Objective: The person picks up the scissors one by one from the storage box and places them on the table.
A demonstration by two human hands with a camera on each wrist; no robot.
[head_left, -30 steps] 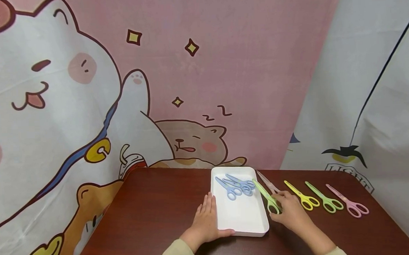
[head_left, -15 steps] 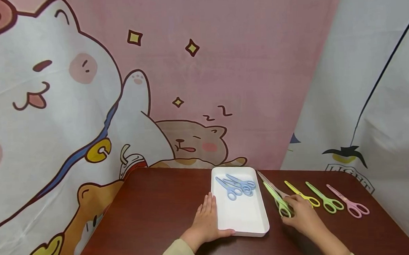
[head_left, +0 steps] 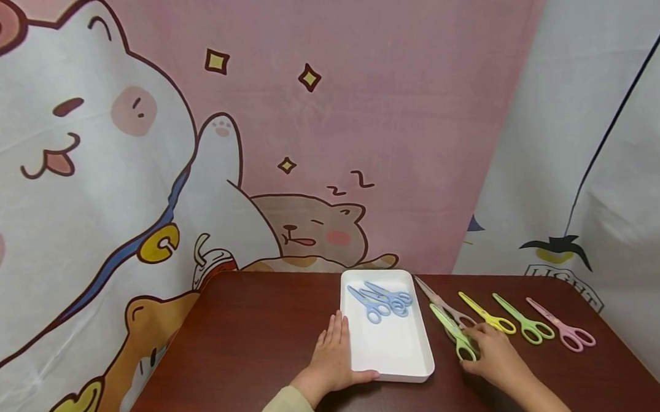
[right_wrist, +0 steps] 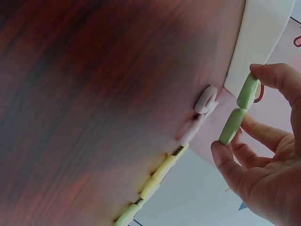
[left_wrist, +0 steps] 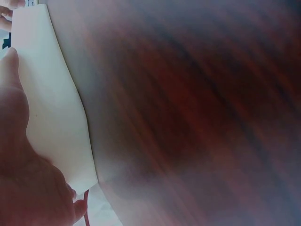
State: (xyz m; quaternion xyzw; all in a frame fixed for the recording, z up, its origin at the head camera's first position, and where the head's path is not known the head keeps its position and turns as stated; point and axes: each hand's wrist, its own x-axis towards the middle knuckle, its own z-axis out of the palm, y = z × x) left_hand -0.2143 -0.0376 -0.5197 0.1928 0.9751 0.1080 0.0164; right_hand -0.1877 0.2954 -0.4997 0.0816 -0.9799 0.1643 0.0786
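Left hand (head_left: 332, 361): straight fingers touching the white oblong tray (head_left: 391, 358) | Right hand (head_left: 496, 355): pinching light-green scissors (head_left: 447, 324) by the loops, above the brown table (head_left: 253, 357), right of the tray | On table: pale-pink scissors (head_left: 436, 299), yellow scissors (head_left: 483, 313), leaf-green scissors (head_left: 517, 319), rose scissors (head_left: 555, 323) | Tray's far half: heaped light-blue scissors (head_left: 388, 300)

white tray (right_wrist: 258, 37): cut by right wrist view's top edge | tabletop (left_wrist: 188, 113): blurred, left wrist

The left hand (head_left: 332, 358) lies with its fingers straight, thumb spread sideways. The right hand (head_left: 496, 355) pinches with bent fingers.
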